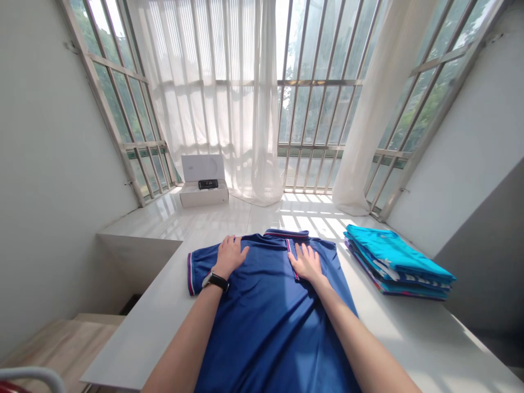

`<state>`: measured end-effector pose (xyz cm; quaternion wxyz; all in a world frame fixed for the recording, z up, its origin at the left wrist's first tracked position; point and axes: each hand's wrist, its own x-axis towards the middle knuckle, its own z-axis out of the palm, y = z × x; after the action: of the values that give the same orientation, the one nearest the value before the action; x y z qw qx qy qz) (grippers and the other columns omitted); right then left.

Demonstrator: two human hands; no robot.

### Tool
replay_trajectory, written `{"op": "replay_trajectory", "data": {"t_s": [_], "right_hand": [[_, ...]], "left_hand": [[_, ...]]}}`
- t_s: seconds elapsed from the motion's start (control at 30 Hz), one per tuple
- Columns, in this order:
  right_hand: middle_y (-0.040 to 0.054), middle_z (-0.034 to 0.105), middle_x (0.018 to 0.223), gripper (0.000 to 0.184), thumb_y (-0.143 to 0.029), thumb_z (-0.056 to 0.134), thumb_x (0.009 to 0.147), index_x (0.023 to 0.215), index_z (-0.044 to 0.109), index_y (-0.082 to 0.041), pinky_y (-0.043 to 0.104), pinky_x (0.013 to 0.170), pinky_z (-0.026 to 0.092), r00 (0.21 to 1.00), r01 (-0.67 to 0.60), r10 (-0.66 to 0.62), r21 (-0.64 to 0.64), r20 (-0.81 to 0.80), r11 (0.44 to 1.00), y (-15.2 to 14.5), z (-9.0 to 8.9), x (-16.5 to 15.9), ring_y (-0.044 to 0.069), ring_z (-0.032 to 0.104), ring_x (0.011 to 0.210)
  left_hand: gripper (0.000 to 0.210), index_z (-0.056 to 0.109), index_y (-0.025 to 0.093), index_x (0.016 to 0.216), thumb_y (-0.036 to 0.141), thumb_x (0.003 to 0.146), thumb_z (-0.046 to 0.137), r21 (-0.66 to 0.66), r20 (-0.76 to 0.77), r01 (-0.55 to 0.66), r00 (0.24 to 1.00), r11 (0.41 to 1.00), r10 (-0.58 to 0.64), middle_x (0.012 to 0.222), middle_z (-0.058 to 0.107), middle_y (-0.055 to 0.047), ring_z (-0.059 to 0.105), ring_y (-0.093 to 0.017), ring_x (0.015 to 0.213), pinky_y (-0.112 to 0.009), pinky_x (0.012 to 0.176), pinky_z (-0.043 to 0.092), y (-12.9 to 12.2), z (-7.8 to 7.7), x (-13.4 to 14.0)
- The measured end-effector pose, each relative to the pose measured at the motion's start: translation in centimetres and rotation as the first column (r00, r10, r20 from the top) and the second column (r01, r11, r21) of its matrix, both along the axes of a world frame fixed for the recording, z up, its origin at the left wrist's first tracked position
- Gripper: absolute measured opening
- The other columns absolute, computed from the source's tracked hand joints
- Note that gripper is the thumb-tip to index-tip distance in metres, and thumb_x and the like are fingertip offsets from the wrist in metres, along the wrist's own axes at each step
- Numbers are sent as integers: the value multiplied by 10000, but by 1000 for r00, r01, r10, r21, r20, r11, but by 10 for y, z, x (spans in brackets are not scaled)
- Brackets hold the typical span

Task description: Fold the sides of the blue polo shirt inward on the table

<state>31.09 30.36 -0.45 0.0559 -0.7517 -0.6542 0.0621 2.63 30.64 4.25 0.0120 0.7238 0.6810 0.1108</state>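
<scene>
- A blue polo shirt (266, 311) lay spread flat on the white surface (164, 311), its collar pointing away from the person toward the windows.
- The left hand (230, 255) rested palm down on the shirt's shoulder, near the short sleeve (196, 270) with its red and white trim.
- Its fingers (233, 240) were released and spread flat against the cloth, grasping nothing.
- A black watch (215, 281) sat on the left wrist.
- The right hand (306, 263) lay palm down just beside the striped button strip (291, 254) below the collar (286, 234).
- Its fingers (305, 251) were likewise stretched out and flat, pressing on the cloth without grasping it.
- Both forearms reached out over the lower part of the shirt.
- A stack of folded clothes (397, 265), turquoise on top with blue and striped layers below, sat on the same surface to the right, apart from the shirt.
- Farther off, on the glossy white ledge by the window, an open white box (203, 185) held a small dark device (208, 184).
- Sheer white curtains (229, 98) hung before the barred windows.
</scene>
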Motion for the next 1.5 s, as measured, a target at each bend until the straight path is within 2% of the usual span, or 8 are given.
{"op": "replay_trajectory", "data": {"t_s": [0.13, 0.27, 0.57, 0.83, 1.0, 1.3, 1.4, 1.5], "right_hand": [[129, 259, 1696, 714, -570, 269, 1022, 1621, 287, -181, 521, 1236, 146, 1000, -11, 11, -14, 22, 1000, 7, -2, 17, 334, 183, 1562], [113, 241, 1704, 714, -577, 264, 1023, 1626, 279, -194, 528, 1242, 147, 998, -48, 48, -30, 27, 998, 16, -5, 27, 324, 184, 1564], [109, 237, 1706, 717, -574, 270, 1026, 1625, 281, -180, 526, 1248, 155, 994, -104, 105, -32, 44, 994, 21, -6, 35, 319, 195, 1564], [82, 247, 1705, 724, -599, 260, 1021, 1631, 271, -209, 507, 1254, 164, 978, -192, 196, -52, 73, 980, -8, -11, 49, 298, 186, 1572], [88, 268, 1698, 735, -615, 246, 1016, 1627, 286, -208, 500, 1248, 186, 980, -182, 185, -39, 74, 982, -13, -12, 54, 305, 201, 1568], [117, 259, 1696, 751, -609, 224, 1013, 1625, 286, -179, 535, 1236, 162, 1000, -16, 16, -21, 25, 1000, 5, -6, 38, 332, 200, 1557], [121, 267, 1693, 747, -603, 237, 1012, 1622, 294, -175, 529, 1234, 160, 1000, 1, 0, -20, 19, 1000, 7, -7, 36, 327, 196, 1556], [116, 271, 1691, 744, -606, 240, 1011, 1620, 299, -183, 524, 1234, 158, 1000, 3, -2, -18, 14, 1000, 9, -8, 36, 321, 193, 1555]], "left_hand": [[563, 607, 75, 1342, 472, 1012, 384, -75, -63, -198, 979, 977, 194, 1404, 588, -261, 510, -385, 1336, -503, 1073, 410, -3, -7, -55], [622, 466, 127, 1507, 494, 1021, 339, -71, -122, -260, 960, 963, 251, 1597, 413, -209, 368, -363, 1470, -530, 1171, 279, -14, -29, -78], [668, 405, 123, 1564, 517, 1037, 286, -50, -180, -274, 948, 960, 261, 1631, 367, -185, 307, -357, 1513, -504, 1207, 232, -25, -35, -73], [686, 398, 110, 1569, 522, 1029, 306, -34, -201, -239, 953, 970, 227, 1630, 357, -210, 302, -386, 1512, -536, 1210, 223, -58, -48, -71], [689, 399, 104, 1567, 527, 1029, 319, -30, -194, -216, 959, 976, 206, 1626, 355, -225, 305, -386, 1513, -544, 1208, 228, -48, -53, -71], [598, 486, 72, 1498, 434, 1028, 420, 19, -50, -120, 991, 993, 121, 1594, 404, -238, 359, -354, 1498, -499, 1205, 295, 14, -35, -92], [468, 557, 93, 1433, 262, 1019, 417, 201, -56, -40, 997, 979, 52, 1602, 406, -210, 342, -338, 1508, -489, 1218, 280, 9, -17, -77], [369, 664, 174, 1298, 187, 991, 458, 319, -14, 100, 995, 942, -101, 1446, 600, -155, 565, -310, 1326, -458, 1132, 412, -26, 2, -40]]}}
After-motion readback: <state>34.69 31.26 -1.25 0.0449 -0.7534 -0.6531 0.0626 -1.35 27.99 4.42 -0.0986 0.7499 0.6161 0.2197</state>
